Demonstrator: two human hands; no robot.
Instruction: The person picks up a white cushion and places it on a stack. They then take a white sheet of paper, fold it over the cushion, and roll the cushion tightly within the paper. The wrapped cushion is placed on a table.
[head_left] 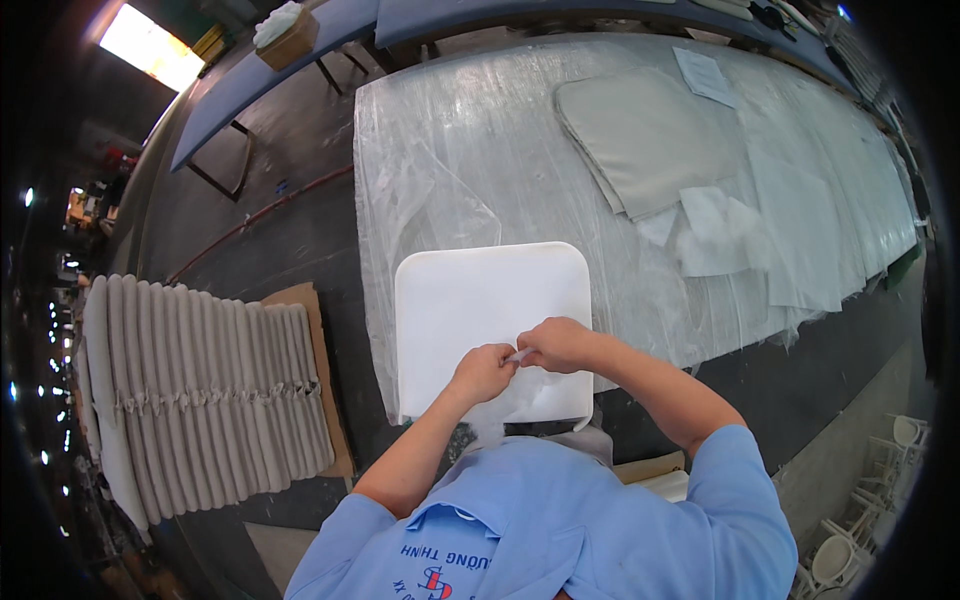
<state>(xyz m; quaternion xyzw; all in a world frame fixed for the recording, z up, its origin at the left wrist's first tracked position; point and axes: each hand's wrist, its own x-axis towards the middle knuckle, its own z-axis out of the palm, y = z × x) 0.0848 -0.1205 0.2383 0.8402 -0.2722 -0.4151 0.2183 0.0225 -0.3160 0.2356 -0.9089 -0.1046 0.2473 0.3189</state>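
Observation:
A white square seat-like panel (470, 310) with rounded corners and a raised rim lies in front of me. Above its near half, my left hand (485, 372) and my right hand (556, 345) meet with closed fingers. Both pinch a twisted, whitish bit of thin plastic film (520, 355). More translucent film (515, 402) appears to hang below them over the panel's near edge, though its outline is hard to make out. My fingertips are partly hidden.
Clear plastic sheeting (440, 130) covers the table beyond the panel. On it lie grey-beige fabric pieces (645, 135), white sheets (715, 235) and a paper (705, 75). At left stands a row of stacked grey cushions (220, 390). Blue benches (230, 90) line the back.

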